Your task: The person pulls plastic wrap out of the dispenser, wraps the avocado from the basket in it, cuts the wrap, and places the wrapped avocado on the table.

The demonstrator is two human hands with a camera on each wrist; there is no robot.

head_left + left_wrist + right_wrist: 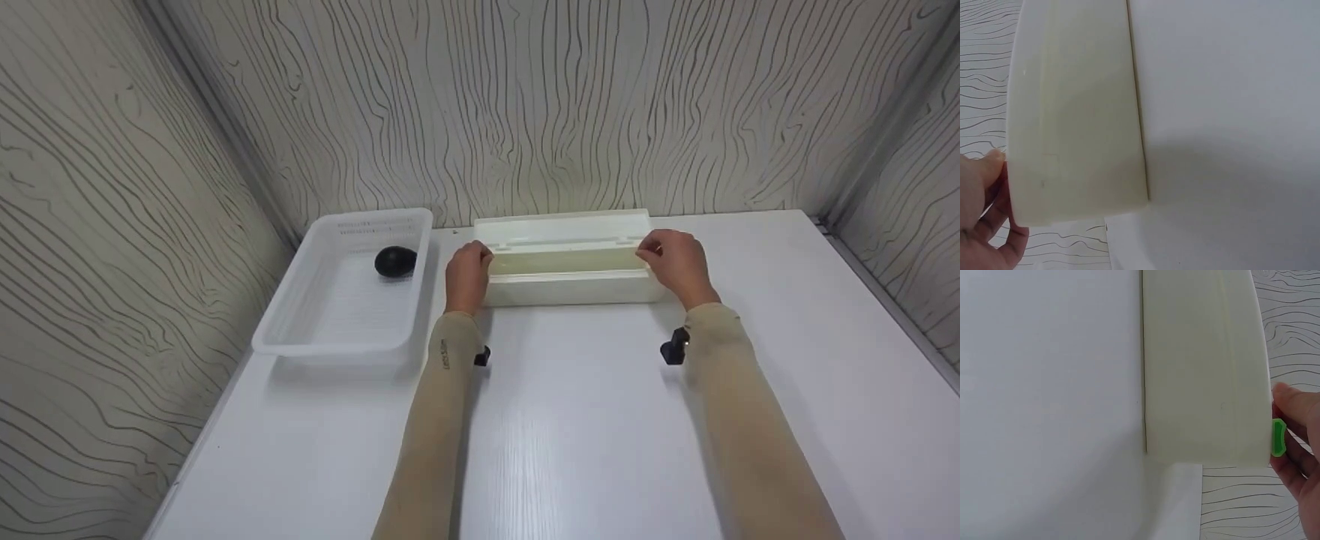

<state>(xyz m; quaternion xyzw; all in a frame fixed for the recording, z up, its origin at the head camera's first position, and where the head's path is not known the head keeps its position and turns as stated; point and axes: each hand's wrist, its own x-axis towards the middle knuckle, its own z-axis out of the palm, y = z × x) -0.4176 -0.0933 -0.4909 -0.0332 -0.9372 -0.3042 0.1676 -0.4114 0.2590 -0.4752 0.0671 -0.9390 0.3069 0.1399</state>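
Observation:
A long white lidded box (570,289) lies crosswise at the back of the table, its lid (562,227) tipped back toward the wall. At the box's left end my left hand (468,276) has thumb and fingers curled at the upper edge; what lies between the fingertips is mostly hidden. My right hand (679,264) pinches at the right end. In the right wrist view a small green piece (1279,437) shows between its thumb and fingers, against the box edge. The box's pale yellowish inside (566,262) is visible between both hands.
A white slotted plastic basket (337,349) stands on the left of the table. Inside it, near the right wall, is a dark oval object (394,262). Patterned wall panels (555,105) rise behind and at both sides of the white table (577,442).

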